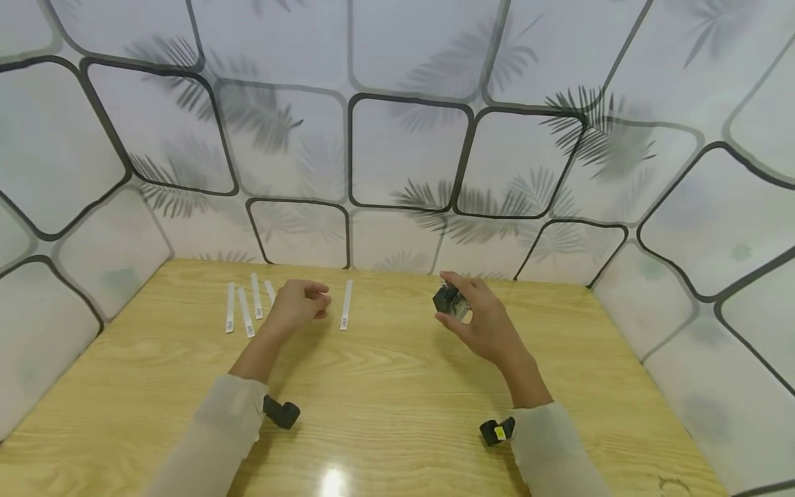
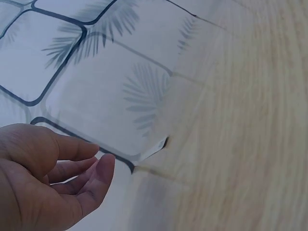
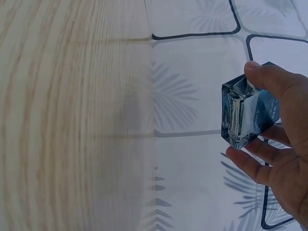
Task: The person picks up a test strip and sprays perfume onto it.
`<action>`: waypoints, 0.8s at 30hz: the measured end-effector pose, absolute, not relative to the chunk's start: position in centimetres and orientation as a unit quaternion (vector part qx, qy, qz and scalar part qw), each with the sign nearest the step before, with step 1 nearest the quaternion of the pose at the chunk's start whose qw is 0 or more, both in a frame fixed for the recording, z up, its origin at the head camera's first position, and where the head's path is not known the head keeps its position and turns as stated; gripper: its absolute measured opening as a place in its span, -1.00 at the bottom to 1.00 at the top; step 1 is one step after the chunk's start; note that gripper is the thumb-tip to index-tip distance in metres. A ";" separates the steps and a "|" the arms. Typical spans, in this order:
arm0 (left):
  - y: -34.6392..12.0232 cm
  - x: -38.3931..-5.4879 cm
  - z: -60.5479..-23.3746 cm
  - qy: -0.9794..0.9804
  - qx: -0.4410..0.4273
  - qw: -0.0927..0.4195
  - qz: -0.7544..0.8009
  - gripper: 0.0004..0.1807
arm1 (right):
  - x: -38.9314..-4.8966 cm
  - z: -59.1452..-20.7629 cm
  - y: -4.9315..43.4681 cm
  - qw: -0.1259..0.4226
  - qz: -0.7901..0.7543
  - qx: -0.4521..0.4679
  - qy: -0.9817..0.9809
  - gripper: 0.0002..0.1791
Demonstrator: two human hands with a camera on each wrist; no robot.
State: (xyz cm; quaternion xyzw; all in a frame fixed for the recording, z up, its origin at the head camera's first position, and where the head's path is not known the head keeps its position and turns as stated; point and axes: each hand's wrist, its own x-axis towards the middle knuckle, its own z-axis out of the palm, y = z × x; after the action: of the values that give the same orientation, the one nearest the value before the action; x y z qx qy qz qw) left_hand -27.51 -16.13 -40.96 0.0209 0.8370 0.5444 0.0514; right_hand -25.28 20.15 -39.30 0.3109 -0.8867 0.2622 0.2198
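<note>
Sleeves point(image 1: 214, 428) nearest, the left hand point(image 1: 295, 304) curled loosely, seemingly empty, at eleven o'clock; I feared the smooth glass bottle point(image 3: 248, 115) slipping from the pinching right hand point(image 1: 487, 324) at one.

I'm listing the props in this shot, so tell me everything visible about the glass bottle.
The bottle is small and angular, and looks like thick, clear glass with a dark blue tint. Its edges are sharp and its faces flat; pale lettering on one face is too small to read. It is tilted, held up off the wooden table near the back wall. The right hand grips it between thumb and fingers, hiding part. I cannot tell whether it holds liquid.
</note>
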 end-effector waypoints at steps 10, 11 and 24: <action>-20.0 -27.0 -39.1 0.864 0.012 0.031 0.503 -0.53 | -25.2 -39.2 20.2 0.222 0.263 0.320 -0.883 -0.17; -20.4 -27.0 -39.1 0.867 0.008 0.029 0.497 -0.53 | -25.2 -39.2 20.2 0.222 0.263 0.320 -0.882 -0.17; -25.5 -25.9 -39.6 0.895 0.009 0.005 0.446 -0.50 | -25.1 -39.1 20.3 0.220 0.260 0.311 -0.888 -0.18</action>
State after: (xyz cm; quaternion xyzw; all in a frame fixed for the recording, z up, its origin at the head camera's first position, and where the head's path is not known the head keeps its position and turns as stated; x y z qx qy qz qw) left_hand -25.91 -25.52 -39.55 0.0090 0.8951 0.4458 0.0051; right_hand -25.08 20.33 -39.08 0.3105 -0.8877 0.2596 0.2196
